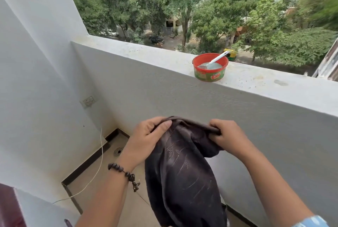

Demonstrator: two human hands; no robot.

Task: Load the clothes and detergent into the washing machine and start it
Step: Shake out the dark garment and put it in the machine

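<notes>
Nearest the camera, both forearms reach forward over a beige tiled balcony floor [128, 206]. The left wrist wears a dark beaded bracelet [124, 172]. The left hand [146, 139] grips the top edge of a dark brown-black patterned fabric garment [182, 172], thumb laid across the cloth and fingers curled behind it. The right hand [226, 135] pinches the same edge just beside it, fingers folded over a bunched fold. The garment hangs down between the two arms, clear of the floor as far as can be seen, its lower end running out of view at the bottom.

To the left, a thin white cord [98, 168] trails down the white side wall [36, 80] to the floor, near a round floor drain [118, 151]. Higher on that wall sits a small switch plate [88, 100].

Farther off, on top of the white concrete parapet [164, 65], stands a round red-rimmed green plastic tub [210, 69] holding pale powder or paste, with a white spoon handle [218, 58] sticking out; it is probably the detergent, though its label suggests otherwise. Beyond are green trees [219, 7] and a street below.

No washing machine shows here, so loading looks barely begun: this garment is in hand and not yet in a drum, the tub sits untouched well apart from the hands, and dosing and starting the machine all appear to remain.
</notes>
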